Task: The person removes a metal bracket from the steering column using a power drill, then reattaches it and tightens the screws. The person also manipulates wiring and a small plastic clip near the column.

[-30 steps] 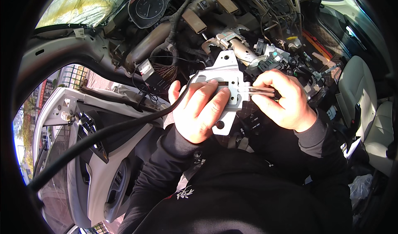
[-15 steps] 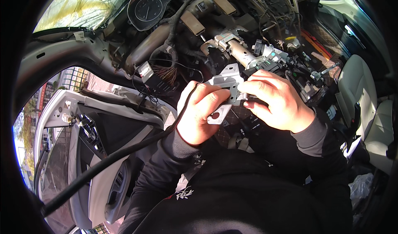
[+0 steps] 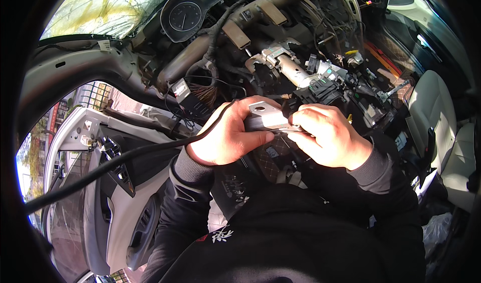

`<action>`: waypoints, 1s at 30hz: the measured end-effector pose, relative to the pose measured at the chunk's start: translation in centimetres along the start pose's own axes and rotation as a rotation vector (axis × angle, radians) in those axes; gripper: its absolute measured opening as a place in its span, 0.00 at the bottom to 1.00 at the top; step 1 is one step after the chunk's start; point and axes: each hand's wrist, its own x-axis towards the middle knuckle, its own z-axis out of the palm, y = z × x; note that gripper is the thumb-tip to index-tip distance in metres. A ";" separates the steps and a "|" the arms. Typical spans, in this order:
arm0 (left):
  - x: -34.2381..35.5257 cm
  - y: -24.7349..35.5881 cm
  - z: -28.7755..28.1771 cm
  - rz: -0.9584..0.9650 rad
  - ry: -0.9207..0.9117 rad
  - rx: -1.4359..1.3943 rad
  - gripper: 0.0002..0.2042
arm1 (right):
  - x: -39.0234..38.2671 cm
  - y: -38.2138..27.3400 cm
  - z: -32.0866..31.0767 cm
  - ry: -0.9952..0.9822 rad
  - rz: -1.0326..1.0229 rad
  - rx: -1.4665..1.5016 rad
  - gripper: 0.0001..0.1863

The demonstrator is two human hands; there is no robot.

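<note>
Gripping metal bracket (image 3: pixel 272 120), frame centre | person's left hand (image 3: pixel 226 136) clamped on left side | right hand (image 3: pixel 328 136) pinching its right end

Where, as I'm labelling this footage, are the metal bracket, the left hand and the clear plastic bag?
Metal bracket (image 3: pixel 273 120), head view: on its sunlit plate.
Left hand (image 3: pixel 224 138), head view: middle of the hand.
Clear plastic bag (image 3: pixel 437 229), head view: on its crumpled surface.
</note>
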 end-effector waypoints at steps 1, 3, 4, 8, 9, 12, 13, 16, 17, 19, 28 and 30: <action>0.3 -0.4 -0.3 0.102 0.018 0.001 0.32 | 0.0 0.0 0.0 0.006 0.043 0.024 0.11; 0.5 -1.6 -0.4 0.057 0.075 -0.373 0.39 | -0.1 0.0 -0.4 0.039 0.135 0.036 0.09; 0.5 -2.3 -0.7 0.039 0.106 -0.475 0.39 | -0.2 0.0 -0.6 0.038 0.261 0.131 0.08; 1.2 -5.7 1.2 0.084 0.540 -0.913 0.31 | -0.4 0.3 -0.9 0.150 0.632 0.505 0.07; 1.2 -6.4 1.9 0.054 0.661 -0.947 0.30 | -0.5 0.3 -0.9 0.183 0.687 0.594 0.08; 0.7 -8.0 3.9 0.008 0.865 -1.028 0.33 | -0.6 0.6 -0.7 0.260 0.689 0.746 0.11; 0.6 -8.3 4.5 -0.023 0.838 -1.022 0.30 | -0.7 0.7 -0.8 0.278 0.712 0.782 0.11; 0.0 -8.3 5.0 -0.080 0.440 -1.124 0.21 | -0.9 0.8 -0.6 0.276 0.729 0.855 0.10; 0.0 -8.0 5.4 -0.021 0.312 -1.111 0.20 | -1.0 0.8 -0.6 0.274 0.745 0.888 0.11; 0.0 -7.3 6.1 -0.045 0.234 -1.088 0.16 | -1.0 0.7 -0.3 0.270 0.726 0.938 0.11; 2.2 -5.9 8.8 0.226 0.382 -1.060 0.10 | -1.1 0.5 -0.6 0.175 0.647 0.893 0.07; 2.4 -6.2 8.8 0.243 0.424 -1.064 0.08 | -1.0 0.5 -0.9 0.150 0.642 0.873 0.07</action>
